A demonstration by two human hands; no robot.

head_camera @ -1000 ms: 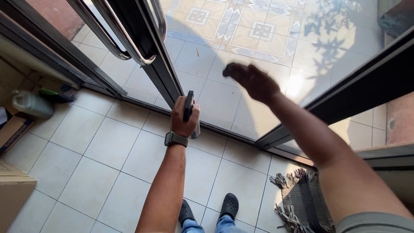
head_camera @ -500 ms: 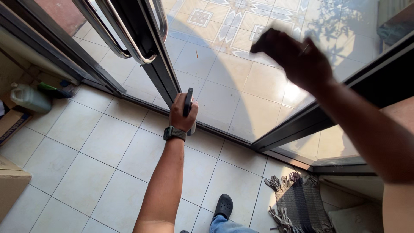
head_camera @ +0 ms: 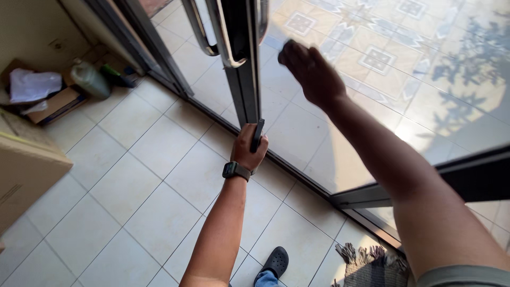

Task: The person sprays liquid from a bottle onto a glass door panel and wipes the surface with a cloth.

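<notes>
Your left hand (head_camera: pixel 248 150) grips a slim black tool (head_camera: pixel 257 135); your right hand (head_camera: pixel 311 72) presses smooth glass (head_camera: pixel 372 90), fingers blurred, grip unclear.

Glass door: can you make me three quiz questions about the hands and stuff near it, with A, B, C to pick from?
1. Where is the right hand?
A. On the cardboard box
B. Against the glass pane
C. On the fringed rug

2. What colour is the shoe?
A. Black
B. Red
C. Yellow

3. What is the left hand doing?
A. Lying flat and open
B. Hanging at the person's side
C. Closed around a dark object

Answers: 1 B, the arm reaches out to the pane beside the door frame. 2 A, the shoe is dark against the pale tiles. 3 C, the fingers wrap the object near the foot of the frame.
</notes>
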